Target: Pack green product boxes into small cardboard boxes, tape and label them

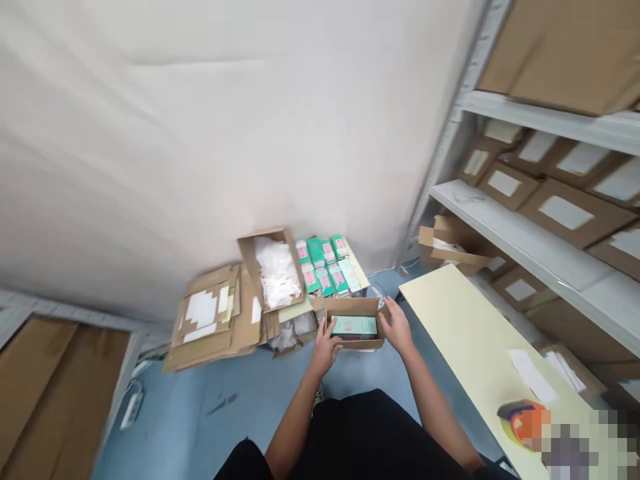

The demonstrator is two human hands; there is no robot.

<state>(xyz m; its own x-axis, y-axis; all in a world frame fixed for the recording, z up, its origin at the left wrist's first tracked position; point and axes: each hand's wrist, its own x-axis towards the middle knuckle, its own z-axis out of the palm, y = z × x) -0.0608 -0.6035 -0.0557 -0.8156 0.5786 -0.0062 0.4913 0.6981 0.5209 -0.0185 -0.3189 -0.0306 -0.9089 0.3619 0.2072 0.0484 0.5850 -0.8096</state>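
A small open cardboard box (356, 345) is held in front of my body between both hands. Inside it lies a light green carton (354, 325) with a pinkish mark. My left hand (325, 350) grips the box's left end, its fingers over the rim and close to the carton. At the right end, my right hand (399, 328) is closed on the box wall, with the thumb near the rim. Just beyond the box, several green and pink cartons (324, 280) stand in rows on a table. To their left, a larger cardboard box (246, 250) contains white packing material (277, 273).
Flattened cardboard (210, 340) is stacked at the left. A pale yellow table (450, 300) runs along my right, bearing tape rolls (520, 420). Behind it, a metal shelf (535, 240) holds labelled boxes. Another shelf unit (125, 373) stands at the lower left, near a power strip (132, 408).
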